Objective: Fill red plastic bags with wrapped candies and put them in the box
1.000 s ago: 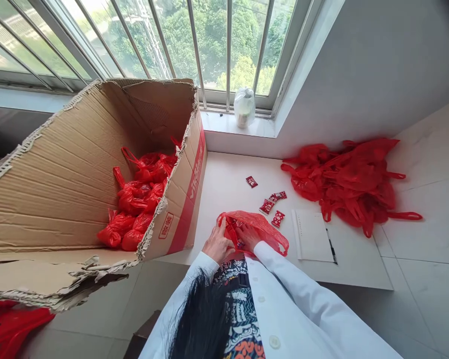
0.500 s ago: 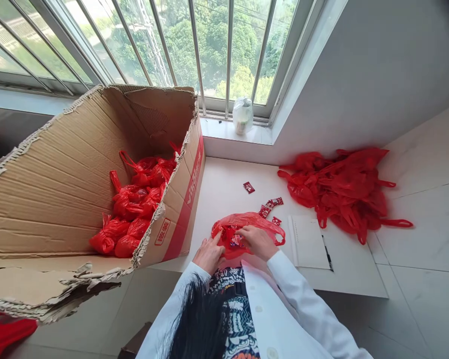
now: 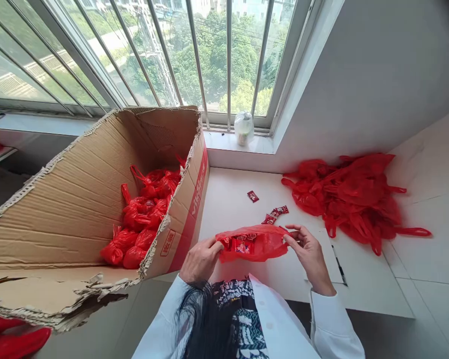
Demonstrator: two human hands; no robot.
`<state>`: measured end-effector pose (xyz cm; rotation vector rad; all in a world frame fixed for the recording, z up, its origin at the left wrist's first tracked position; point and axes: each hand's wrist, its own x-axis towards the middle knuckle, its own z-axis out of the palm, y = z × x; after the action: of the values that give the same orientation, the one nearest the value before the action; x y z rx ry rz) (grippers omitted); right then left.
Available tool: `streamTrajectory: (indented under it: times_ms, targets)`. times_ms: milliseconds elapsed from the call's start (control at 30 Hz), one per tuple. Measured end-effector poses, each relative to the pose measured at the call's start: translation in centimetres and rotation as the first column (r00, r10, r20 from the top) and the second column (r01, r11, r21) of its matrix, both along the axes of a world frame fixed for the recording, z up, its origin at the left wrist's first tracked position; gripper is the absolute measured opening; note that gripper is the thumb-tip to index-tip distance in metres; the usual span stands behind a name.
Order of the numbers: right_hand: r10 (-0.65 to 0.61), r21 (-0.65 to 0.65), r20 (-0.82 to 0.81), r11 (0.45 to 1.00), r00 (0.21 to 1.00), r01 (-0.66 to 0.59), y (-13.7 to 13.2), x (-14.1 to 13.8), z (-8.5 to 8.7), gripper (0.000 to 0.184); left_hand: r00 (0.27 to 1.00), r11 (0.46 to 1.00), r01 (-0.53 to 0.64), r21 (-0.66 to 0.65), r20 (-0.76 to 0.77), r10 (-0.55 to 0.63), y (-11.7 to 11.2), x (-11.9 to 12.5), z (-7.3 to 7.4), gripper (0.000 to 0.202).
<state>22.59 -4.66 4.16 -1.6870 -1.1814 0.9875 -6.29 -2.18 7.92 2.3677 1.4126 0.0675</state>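
A red plastic bag (image 3: 269, 245) is stretched sideways between my two hands, its mouth facing up. Inside it lie several small red printed packets (image 3: 244, 244). My left hand (image 3: 201, 257) pinches the bag's left end. At the other end, my right hand (image 3: 306, 249) grips the rim between thumb and fingers. Just beyond the bag, several small dark red packets (image 3: 275, 214) lie together on the white table (image 3: 228, 199), and a single packet (image 3: 253, 196) lies farther back.
At left stands a big torn-edged cardboard box (image 3: 78, 199) holding several tied red bags (image 3: 142, 214). A heap of red plastic bags (image 3: 351, 194) lies at right, near a notebook (image 3: 327, 254) and a black pen (image 3: 338, 264). A wrapped cup (image 3: 243, 128) stands on the windowsill.
My right hand has come out of the bag and moved right to its far end. My left hand has shifted to the left end. The bag is now pulled wide, and the view has tilted slightly.
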Motion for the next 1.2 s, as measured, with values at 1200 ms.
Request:
streamTrajectory:
  times_ms: [1200]
  targets:
    - [0.492,0.134,0.477,0.778,0.728,-0.614,-0.3,-10.1,4.2,0.037,0.836,0.971,0.029,-0.236,0.538,0.106,-0.4,4.9,-7.7,0.059]
